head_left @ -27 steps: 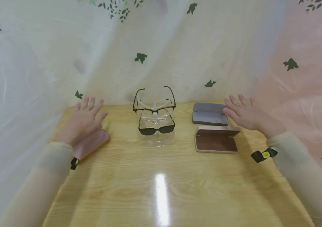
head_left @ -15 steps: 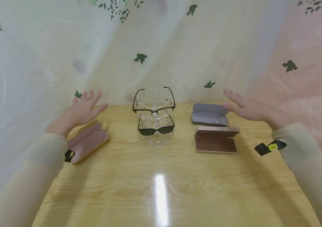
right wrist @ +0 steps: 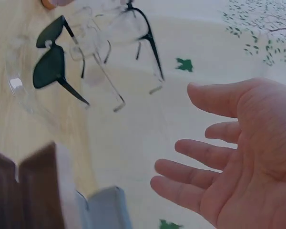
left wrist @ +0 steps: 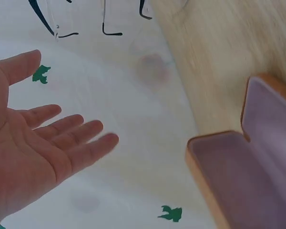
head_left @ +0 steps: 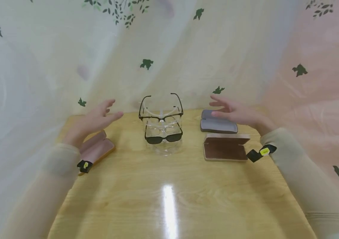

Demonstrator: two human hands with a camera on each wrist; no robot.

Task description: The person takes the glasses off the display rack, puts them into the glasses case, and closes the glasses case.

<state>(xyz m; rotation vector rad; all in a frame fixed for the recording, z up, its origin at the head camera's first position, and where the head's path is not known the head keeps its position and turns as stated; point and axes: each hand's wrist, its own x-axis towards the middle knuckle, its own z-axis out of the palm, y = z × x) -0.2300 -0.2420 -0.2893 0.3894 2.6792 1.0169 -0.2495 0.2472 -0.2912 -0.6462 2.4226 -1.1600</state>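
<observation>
At the left we see a cream-sleeved left arm (head_left: 44, 186) reaching forward over the pale wooden table (head_left: 127, 202). Its left hand (head_left: 93, 121) hovers above an oblong orange case with pink lining (head_left: 99, 147), lid up. In the left wrist view we find palm and thumb toward the camera, thumb well apart from four loosely extended fingers, the whole hand clear of the case. On the black wrist strap (head_left: 85, 166) we notice a yellow label, its print too small to read.

In the middle, between the hands, we see a clear plastic stand (head_left: 166, 153) bearing black-rimmed glasses (head_left: 160, 118) at the top, thin-rimmed clear glasses (head_left: 162, 130) below and dark-lensed sunglasses (head_left: 173, 137) lower down.

Farther right we find a grey-blue case (head_left: 219, 126) near the table's far edge and, just in front of it, a beige case with brown lining (head_left: 224, 151), both with lids raised.

The right hand (head_left: 230, 111) hangs over the grey-blue case, thumb and fingers parted and gently bent, apart from the case in the right wrist view. A cream-sleeved right arm (head_left: 304, 179) slants in from the lower right; its strap's yellow label (head_left: 264, 151) carries marks we cannot read.
</observation>
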